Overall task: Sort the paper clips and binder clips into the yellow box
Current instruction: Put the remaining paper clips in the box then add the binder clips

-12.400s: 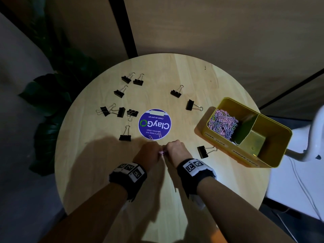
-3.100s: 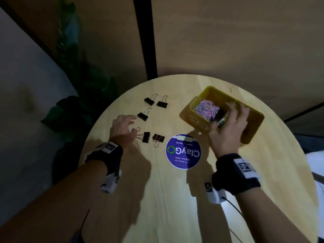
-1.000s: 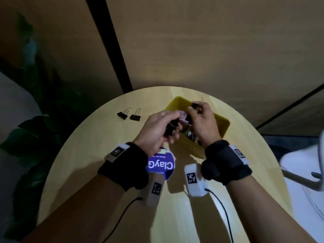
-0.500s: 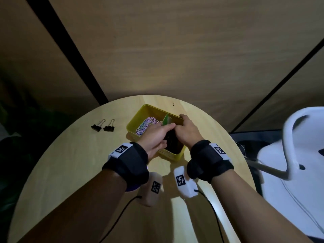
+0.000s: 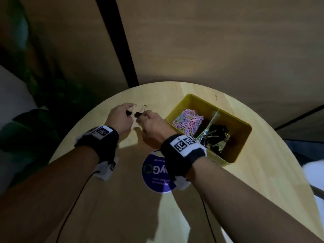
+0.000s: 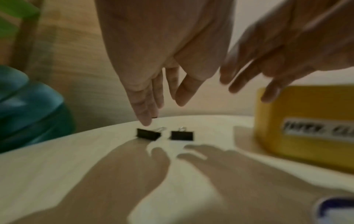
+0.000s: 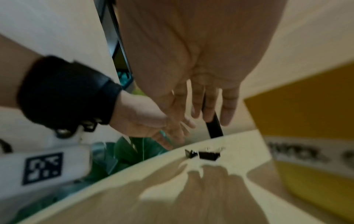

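Two black binder clips lie side by side on the round wooden table (image 5: 105,172), the left binder clip (image 5: 128,112) (image 6: 148,134) and the right binder clip (image 5: 138,114) (image 6: 182,136) (image 7: 208,155). My left hand (image 5: 122,117) (image 6: 162,109) hovers just above the left one with straight fingers, holding nothing. My right hand (image 5: 151,122) (image 7: 206,115) hangs open over the right one. The yellow box (image 5: 243,135) (image 6: 306,115) stands to the right, with pink paper clips (image 5: 187,121) in its left compartment and black binder clips (image 5: 214,135) in its right one.
A round purple sticker (image 5: 156,174) lies on the table under my right wrist. Dark plant leaves (image 5: 26,130) stand past the table's left edge and a wooden wall (image 5: 210,41) behind it. A white object (image 5: 313,174) shows at the far right.
Half a second ago both hands were at the yellow box's right compartment. They have swung left and now hang empty over the two clips on the table.
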{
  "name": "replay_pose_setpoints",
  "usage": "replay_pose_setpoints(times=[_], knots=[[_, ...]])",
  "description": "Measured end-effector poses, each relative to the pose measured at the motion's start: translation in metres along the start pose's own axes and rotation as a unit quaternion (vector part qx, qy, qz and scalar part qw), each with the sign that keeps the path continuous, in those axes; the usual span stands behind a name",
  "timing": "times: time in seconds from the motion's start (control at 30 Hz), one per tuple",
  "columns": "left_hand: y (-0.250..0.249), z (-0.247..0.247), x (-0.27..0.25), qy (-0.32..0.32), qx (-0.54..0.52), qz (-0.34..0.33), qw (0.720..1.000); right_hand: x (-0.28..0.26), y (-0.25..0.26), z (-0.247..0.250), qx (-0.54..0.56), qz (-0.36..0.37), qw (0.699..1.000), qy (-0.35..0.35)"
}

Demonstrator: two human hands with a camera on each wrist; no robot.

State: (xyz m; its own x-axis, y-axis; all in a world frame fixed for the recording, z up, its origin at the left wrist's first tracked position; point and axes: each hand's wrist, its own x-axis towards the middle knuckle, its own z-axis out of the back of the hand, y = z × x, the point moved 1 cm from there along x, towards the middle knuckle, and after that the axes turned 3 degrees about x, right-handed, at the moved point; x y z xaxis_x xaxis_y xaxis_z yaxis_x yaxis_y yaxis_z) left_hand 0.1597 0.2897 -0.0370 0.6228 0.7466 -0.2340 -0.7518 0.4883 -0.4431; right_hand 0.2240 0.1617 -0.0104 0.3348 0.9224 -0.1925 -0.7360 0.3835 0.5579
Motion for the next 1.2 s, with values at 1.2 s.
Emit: replay_pose_setpoints(times=[1.2], knots=[[-0.171,-0.052,-0.114,0.109,-0.326,-0.089,0.935,-0.133,-0.092,0.083,0.245,-0.266,0.859,-0.363]])
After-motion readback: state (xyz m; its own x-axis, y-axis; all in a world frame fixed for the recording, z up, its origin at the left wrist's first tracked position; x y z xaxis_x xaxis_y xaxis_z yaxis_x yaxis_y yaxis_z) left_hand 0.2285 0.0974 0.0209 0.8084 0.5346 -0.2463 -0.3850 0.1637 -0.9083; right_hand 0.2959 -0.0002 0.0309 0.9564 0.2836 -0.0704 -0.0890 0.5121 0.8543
